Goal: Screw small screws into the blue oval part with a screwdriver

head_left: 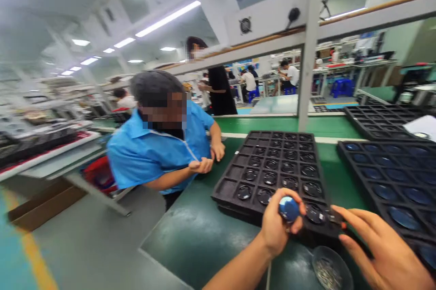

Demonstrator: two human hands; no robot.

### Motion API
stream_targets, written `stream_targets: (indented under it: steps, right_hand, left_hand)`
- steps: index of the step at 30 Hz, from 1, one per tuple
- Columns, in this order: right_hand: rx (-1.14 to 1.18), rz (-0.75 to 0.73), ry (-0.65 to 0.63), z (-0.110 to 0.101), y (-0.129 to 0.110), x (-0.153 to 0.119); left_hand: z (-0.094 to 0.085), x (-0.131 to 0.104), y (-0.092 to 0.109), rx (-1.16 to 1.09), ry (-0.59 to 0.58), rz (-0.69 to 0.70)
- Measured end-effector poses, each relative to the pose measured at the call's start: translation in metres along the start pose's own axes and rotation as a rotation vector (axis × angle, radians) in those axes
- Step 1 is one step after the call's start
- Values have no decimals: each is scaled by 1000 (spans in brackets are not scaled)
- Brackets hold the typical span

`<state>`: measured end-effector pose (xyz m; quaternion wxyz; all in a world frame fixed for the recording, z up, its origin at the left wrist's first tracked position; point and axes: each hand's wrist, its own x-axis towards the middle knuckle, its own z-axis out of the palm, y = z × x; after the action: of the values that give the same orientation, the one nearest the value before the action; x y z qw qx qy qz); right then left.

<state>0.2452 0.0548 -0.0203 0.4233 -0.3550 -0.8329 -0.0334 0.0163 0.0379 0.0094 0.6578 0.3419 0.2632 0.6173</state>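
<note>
My left hand (277, 226) is closed around a small round part with a shiny blue face (289, 208), held just above the near edge of a black compartment tray (235, 180). That tray holds several round dark parts in its pockets. My right hand (381, 249) reaches in from the lower right, fingers spread, fingertips touching the tray's near right corner, holding nothing that I can see. A small round dish of tiny metal bits (331, 269) sits on the green table between my hands.
A second black tray with blue-faced parts (391, 176) lies to the right, another empty one (378, 120) behind it. A co-worker in a blue shirt (153, 154) leans on the green table (190, 231) at left. A grey post (308, 54) rises behind the trays.
</note>
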Motion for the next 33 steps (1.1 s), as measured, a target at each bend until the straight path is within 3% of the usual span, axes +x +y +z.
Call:
stream_targets:
  steps: [5,18,21,25,29,33]
  right_hand:
    - [-103,-116,-25,-16,-32,17]
    - [-54,-120,-135,-18,-46,15]
    - [54,-9,-102,-15,-46,13]
    - [354,283,-75,-13,-52,14]
    - [753,581,-182,-13,-68,20]
    - [961,759,-103,-10,-74,22]
  left_hand:
    - [5,-9,2,4,53,-36]
    - [18,-17,10,-142,81,-88]
    - [20,-14,13,-204,105,-82]
    - [23,-15,11,-129,111,-77]
    - [22,-24,-3,-11,31,-4]
    - [15,-31,-13,182,-39,19]
